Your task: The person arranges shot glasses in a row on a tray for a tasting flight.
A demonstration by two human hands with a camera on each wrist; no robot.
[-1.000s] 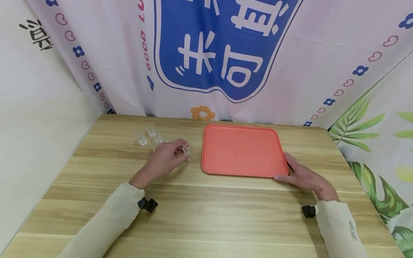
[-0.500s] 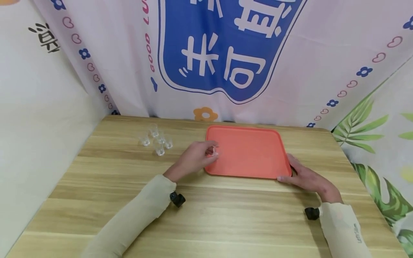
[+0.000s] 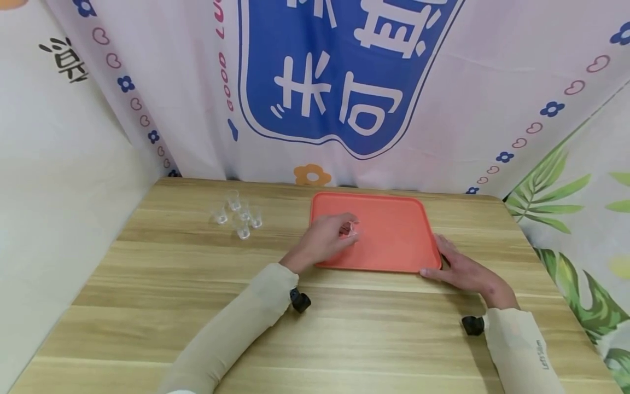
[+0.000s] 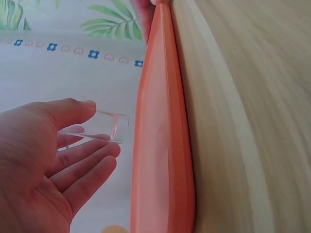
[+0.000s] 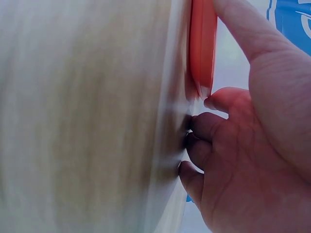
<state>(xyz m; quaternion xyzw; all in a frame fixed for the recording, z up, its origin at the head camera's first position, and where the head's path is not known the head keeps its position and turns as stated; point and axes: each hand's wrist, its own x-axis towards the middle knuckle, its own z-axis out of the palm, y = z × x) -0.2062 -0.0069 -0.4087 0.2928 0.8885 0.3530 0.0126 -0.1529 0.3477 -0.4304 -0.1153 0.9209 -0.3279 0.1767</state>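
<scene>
In the head view my left hand (image 3: 322, 239) pinches a small clear shot glass (image 3: 353, 229) over the left-middle part of a red tray (image 3: 394, 241). The left wrist view shows the shot glass (image 4: 120, 127) between thumb and fingers, its thick base toward the tray (image 4: 163, 145) and a little above its rim. My right hand (image 3: 465, 270) holds the tray's near right corner, thumb at the front edge and fingers along the right side. Up close, the right hand (image 5: 262, 141) has its fingertips bent against the wooden table. Nothing else lies on the visible tray surface.
Several more clear shot glasses (image 3: 243, 230) stand grouped on the wooden table (image 3: 344, 328), left of the tray. A printed curtain (image 3: 197, 109) hangs along the table's back edge. Leaf-patterned cloth (image 3: 581, 262) is at the right.
My left hand has carried the shot glass rightward, from beside the other glasses to over the tray. The right hand stays at the tray's corner, and the tray has hardly moved.
</scene>
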